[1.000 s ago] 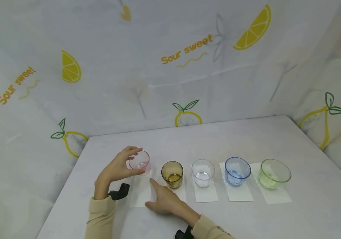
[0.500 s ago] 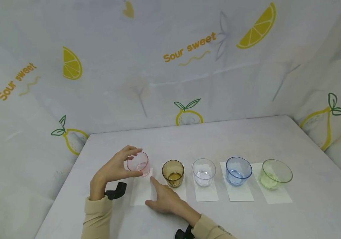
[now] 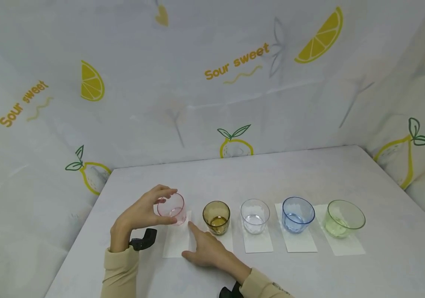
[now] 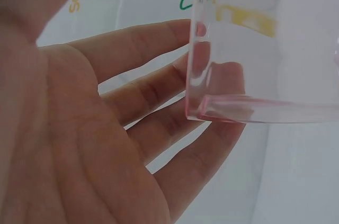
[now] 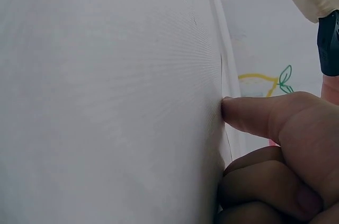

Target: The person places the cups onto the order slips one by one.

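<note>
My left hand [image 3: 141, 215] grips a clear pink glass [image 3: 175, 213] at the left end of a row of tumblers, thumb on the near side and fingers round the far side. In the left wrist view the fingertips press the side of the pink glass [image 4: 275, 70], and one finger shows below its base. A white paper napkin [image 3: 176, 242] lies just in front of that glass. My right hand [image 3: 208, 250] rests at this napkin's right edge, index finger and thumb stretched out. The right wrist view shows the thumb [image 5: 251, 113] against a white surface and other fingers bent.
To the right stand a brown glass [image 3: 216, 217], a colourless glass [image 3: 255, 219], a blue glass [image 3: 297, 215] and a green glass [image 3: 342, 221], on napkins. The white table [image 3: 234, 174] meets a lemon-printed cloth [image 3: 141, 103] behind.
My left hand, with the pink glass, has shifted slightly left and nearer. The right hand stays at the napkin's edge. The head view has moved a little.
</note>
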A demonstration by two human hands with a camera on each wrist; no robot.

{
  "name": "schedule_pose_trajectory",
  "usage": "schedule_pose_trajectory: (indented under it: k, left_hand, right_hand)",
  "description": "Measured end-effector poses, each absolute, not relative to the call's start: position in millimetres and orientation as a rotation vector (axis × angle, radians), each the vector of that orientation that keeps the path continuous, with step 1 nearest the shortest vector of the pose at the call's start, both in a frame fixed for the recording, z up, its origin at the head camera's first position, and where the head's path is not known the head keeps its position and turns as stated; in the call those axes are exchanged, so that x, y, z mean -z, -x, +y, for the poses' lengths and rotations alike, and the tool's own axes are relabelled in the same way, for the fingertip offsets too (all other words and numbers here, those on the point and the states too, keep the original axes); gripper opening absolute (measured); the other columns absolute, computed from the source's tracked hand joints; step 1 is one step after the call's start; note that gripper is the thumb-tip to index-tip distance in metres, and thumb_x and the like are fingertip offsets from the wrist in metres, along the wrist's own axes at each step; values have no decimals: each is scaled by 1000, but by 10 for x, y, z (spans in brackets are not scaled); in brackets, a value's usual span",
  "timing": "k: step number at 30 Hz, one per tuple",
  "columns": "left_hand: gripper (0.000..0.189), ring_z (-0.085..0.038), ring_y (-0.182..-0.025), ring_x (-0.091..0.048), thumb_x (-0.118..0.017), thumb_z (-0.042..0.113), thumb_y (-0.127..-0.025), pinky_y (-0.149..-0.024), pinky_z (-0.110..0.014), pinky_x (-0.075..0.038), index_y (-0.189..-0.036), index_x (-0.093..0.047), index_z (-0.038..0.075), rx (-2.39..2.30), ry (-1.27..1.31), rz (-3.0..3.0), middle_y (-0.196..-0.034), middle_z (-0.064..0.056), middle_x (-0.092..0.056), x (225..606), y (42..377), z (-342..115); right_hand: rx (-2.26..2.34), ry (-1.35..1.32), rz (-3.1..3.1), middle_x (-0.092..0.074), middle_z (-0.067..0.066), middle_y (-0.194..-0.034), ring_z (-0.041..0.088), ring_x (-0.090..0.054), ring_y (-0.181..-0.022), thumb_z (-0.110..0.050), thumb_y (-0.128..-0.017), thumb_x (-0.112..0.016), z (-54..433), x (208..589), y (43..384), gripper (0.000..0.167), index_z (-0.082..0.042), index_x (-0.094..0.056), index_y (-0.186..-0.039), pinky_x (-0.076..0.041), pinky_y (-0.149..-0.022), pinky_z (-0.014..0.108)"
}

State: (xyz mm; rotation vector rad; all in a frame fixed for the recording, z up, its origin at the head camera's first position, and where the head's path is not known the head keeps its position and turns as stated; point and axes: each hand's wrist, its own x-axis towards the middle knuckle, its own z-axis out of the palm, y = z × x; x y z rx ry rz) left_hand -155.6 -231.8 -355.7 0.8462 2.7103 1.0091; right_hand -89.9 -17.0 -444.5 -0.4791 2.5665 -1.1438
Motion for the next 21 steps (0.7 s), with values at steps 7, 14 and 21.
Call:
schedule_pose_trajectory:
  k: [7,14,21]
  left_hand:
    - [73,-44,-122,-62,-87,28,-81,-105,-56,-51,-143,-56,4,-977,-836,2699,-136,-11,-57,3552,1535,-2317]
    - [71,-45,-120,-61,-88,28,-80,-103,-58,-51,-139,-58,3,-966,-865,2671,-132,-15,-59,3568,1542,-2328]
    - [67,-41,-120,-61,-89,25,-77,-105,-55,-52,-134,-60,5,-972,-880,2645,-128,-14,-61,3584,1560,-2322]
  right_hand:
    - [1137,473,2560,-62,22,-141,39,-62,-127,-32,-86,-79,-169,4457,901,85,-2,-39,-155,-54,-100,54]
    - [1128,479,2577,-64,21,-139,40,-63,-126,-33,-86,-79,-169,4474,896,85,-3,-40,-155,-55,-99,54]
    - [1127,491,2591,-64,21,-138,40,-64,-125,-32,-86,-79,-171,4480,900,85,-2,-40,-154,-55,-98,53]
